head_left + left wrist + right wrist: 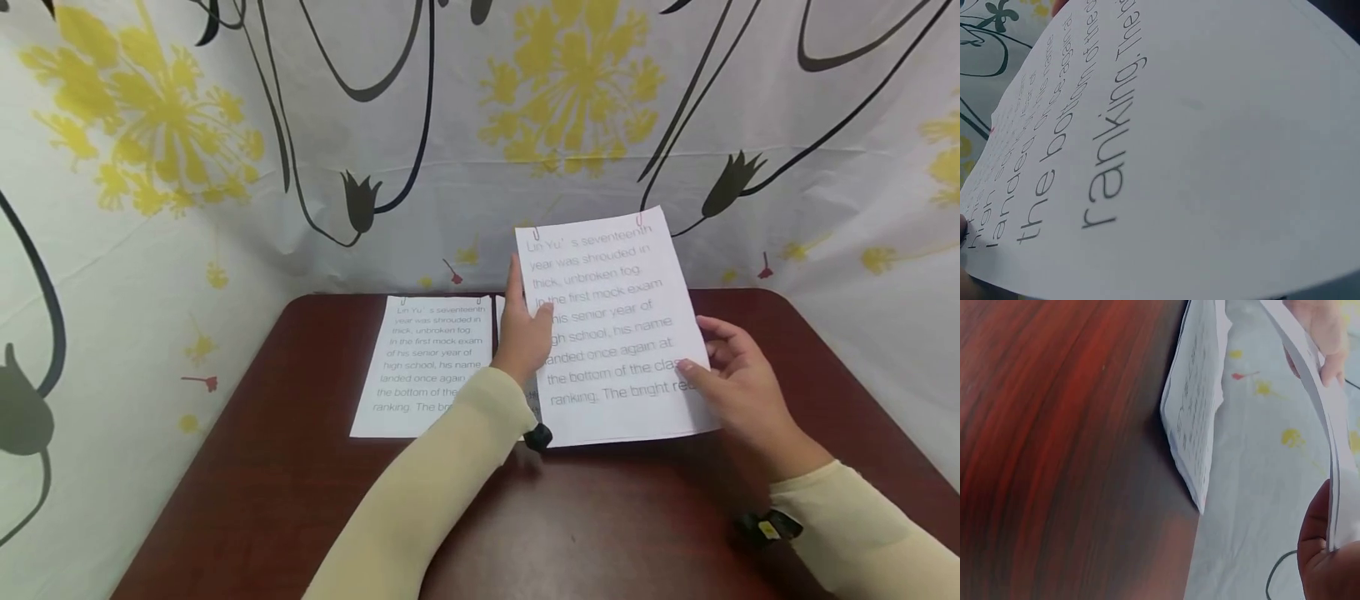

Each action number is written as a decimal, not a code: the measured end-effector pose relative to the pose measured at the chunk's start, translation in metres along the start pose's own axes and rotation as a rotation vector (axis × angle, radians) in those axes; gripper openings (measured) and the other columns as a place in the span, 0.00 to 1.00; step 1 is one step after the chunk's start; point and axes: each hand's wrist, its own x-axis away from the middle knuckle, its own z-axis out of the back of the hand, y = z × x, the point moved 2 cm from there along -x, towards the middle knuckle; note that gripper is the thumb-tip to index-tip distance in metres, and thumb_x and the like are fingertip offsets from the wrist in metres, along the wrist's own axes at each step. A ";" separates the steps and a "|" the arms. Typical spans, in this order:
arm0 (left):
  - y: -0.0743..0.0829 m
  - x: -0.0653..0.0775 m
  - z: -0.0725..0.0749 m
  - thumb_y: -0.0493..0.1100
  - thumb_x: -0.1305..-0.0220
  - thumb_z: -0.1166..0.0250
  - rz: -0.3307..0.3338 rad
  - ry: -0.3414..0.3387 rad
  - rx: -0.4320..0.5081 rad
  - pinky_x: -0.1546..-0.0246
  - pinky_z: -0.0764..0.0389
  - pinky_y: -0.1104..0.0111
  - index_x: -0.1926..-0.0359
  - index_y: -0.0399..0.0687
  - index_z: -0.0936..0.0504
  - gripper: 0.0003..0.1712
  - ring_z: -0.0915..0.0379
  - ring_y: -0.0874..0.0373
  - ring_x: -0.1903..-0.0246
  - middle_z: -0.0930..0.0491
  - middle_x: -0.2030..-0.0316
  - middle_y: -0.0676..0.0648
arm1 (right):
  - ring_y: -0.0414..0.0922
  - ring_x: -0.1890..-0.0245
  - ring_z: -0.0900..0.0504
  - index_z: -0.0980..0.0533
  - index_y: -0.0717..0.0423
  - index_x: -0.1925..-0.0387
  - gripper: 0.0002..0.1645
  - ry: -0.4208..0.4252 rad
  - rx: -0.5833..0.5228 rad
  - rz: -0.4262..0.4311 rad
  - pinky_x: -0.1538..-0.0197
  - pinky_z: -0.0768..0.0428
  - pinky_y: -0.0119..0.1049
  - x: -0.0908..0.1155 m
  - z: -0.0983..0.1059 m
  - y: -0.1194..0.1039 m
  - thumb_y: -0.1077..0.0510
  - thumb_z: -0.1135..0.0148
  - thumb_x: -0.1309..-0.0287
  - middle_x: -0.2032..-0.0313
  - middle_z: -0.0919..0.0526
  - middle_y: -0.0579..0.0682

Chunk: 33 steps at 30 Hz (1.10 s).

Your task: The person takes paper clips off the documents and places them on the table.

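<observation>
A clipped stack of printed sheets is held up off the table, tilted toward the head camera, with a small paper clip at its top right. My left hand grips its left edge, thumb on the printed face. At the lower right edge my right hand pinches it, thumb in front and fingers behind. Close up, the left wrist view shows the stack's lower text. From the side, the right wrist view shows the stack bending slightly between both hands; its thickness suggests several sheets.
Another printed stack lies flat on the dark red-brown table, left of the hands. Beneath the raised stack, more paper shows, mostly hidden. A patterned white cloth hangs behind the table and along its sides.
</observation>
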 end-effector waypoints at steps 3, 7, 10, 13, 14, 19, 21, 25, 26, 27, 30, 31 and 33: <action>0.003 0.001 0.008 0.35 0.29 0.49 -0.038 -0.003 0.000 0.48 0.24 0.66 0.30 0.88 0.68 0.50 0.24 0.59 0.50 0.41 0.31 0.56 | 0.44 0.66 0.14 0.44 0.45 0.30 0.38 -0.023 -0.048 0.011 0.69 0.15 0.41 0.000 -0.006 -0.002 0.59 0.39 0.37 0.54 0.24 0.53; 0.006 0.001 0.016 0.34 0.29 0.48 -0.077 -0.007 0.010 0.50 0.22 0.67 0.30 0.89 0.68 0.51 0.23 0.58 0.51 0.38 0.33 0.57 | 0.45 0.66 0.13 0.45 0.45 0.30 0.40 -0.051 -0.105 0.037 0.69 0.15 0.42 0.000 -0.011 -0.006 0.62 0.39 0.38 0.53 0.23 0.53; 0.008 0.002 0.022 0.34 0.30 0.48 -0.090 -0.014 0.001 0.49 0.23 0.67 0.31 0.90 0.68 0.51 0.22 0.58 0.52 0.35 0.35 0.57 | 0.46 0.66 0.13 0.46 0.46 0.29 0.42 -0.071 -0.148 0.064 0.70 0.15 0.42 -0.002 -0.014 -0.009 0.65 0.39 0.38 0.53 0.21 0.52; 0.010 0.005 0.028 0.33 0.30 0.49 -0.108 -0.025 -0.006 0.46 0.25 0.66 0.30 0.90 0.68 0.52 0.21 0.58 0.53 0.32 0.37 0.56 | 0.46 0.64 0.13 0.49 0.45 0.27 0.45 -0.093 -0.165 0.093 0.70 0.15 0.42 -0.004 -0.018 -0.013 0.67 0.40 0.38 0.51 0.20 0.53; 0.011 0.006 0.030 0.33 0.30 0.49 -0.117 -0.028 -0.009 0.45 0.25 0.66 0.30 0.89 0.68 0.51 0.21 0.58 0.53 0.31 0.38 0.56 | 0.46 0.64 0.13 0.50 0.45 0.26 0.45 -0.098 -0.167 0.102 0.69 0.15 0.42 -0.005 -0.019 -0.014 0.67 0.40 0.38 0.51 0.20 0.54; 0.011 0.010 0.037 0.33 0.29 0.49 -0.140 -0.051 0.013 0.44 0.26 0.65 0.30 0.88 0.68 0.51 0.20 0.57 0.54 0.34 0.35 0.59 | 0.48 0.61 0.13 0.54 0.40 0.25 0.48 -0.124 -0.163 0.108 0.66 0.15 0.42 -0.010 -0.023 -0.022 0.64 0.40 0.37 0.47 0.22 0.59; 0.010 0.013 0.039 0.33 0.29 0.49 -0.141 -0.056 0.007 0.42 0.28 0.66 0.30 0.88 0.67 0.50 0.20 0.58 0.54 0.39 0.32 0.62 | 0.49 0.60 0.13 0.56 0.38 0.24 0.49 -0.135 -0.169 0.113 0.65 0.15 0.43 -0.012 -0.026 -0.026 0.64 0.41 0.37 0.47 0.22 0.61; 0.010 0.019 0.042 0.33 0.30 0.49 -0.151 -0.071 -0.003 0.43 0.27 0.66 0.29 0.87 0.67 0.50 0.21 0.59 0.54 0.39 0.33 0.63 | 0.49 0.59 0.14 0.57 0.39 0.24 0.50 -0.146 -0.206 0.147 0.64 0.15 0.42 -0.016 -0.028 -0.033 0.66 0.41 0.37 0.46 0.22 0.61; 0.009 0.020 0.043 0.33 0.30 0.49 -0.153 -0.073 -0.007 0.44 0.26 0.66 0.29 0.87 0.66 0.50 0.21 0.59 0.53 0.37 0.34 0.62 | 0.49 0.59 0.14 0.57 0.39 0.24 0.50 -0.150 -0.232 0.155 0.64 0.15 0.41 -0.018 -0.029 -0.034 0.67 0.41 0.37 0.47 0.22 0.62; 0.009 0.022 0.044 0.32 0.30 0.50 -0.158 -0.082 0.005 0.45 0.25 0.66 0.29 0.87 0.66 0.50 0.21 0.59 0.53 0.34 0.36 0.61 | 0.49 0.59 0.14 0.57 0.39 0.24 0.51 -0.153 -0.243 0.165 0.64 0.15 0.41 -0.019 -0.029 -0.036 0.68 0.41 0.38 0.47 0.22 0.62; 0.009 0.027 0.048 0.32 0.30 0.50 -0.169 -0.096 0.013 0.48 0.22 0.66 0.29 0.87 0.66 0.50 0.20 0.58 0.53 0.30 0.39 0.58 | 0.49 0.58 0.14 0.56 0.40 0.24 0.51 -0.154 -0.256 0.183 0.62 0.15 0.38 -0.024 -0.029 -0.041 0.69 0.42 0.38 0.48 0.22 0.62; 0.010 0.028 0.050 0.32 0.30 0.50 -0.169 -0.103 0.018 0.50 0.21 0.66 0.29 0.87 0.66 0.50 0.20 0.57 0.53 0.28 0.40 0.56 | 0.49 0.58 0.14 0.56 0.40 0.24 0.51 -0.151 -0.246 0.187 0.61 0.15 0.37 -0.025 -0.028 -0.043 0.69 0.41 0.38 0.48 0.22 0.62; 0.012 0.032 0.052 0.32 0.30 0.51 -0.169 -0.113 0.036 0.54 0.18 0.64 0.29 0.86 0.66 0.50 0.18 0.54 0.56 0.25 0.44 0.53 | 0.49 0.58 0.15 0.56 0.39 0.24 0.51 -0.146 -0.233 0.186 0.60 0.16 0.36 -0.028 -0.027 -0.047 0.68 0.41 0.38 0.48 0.22 0.62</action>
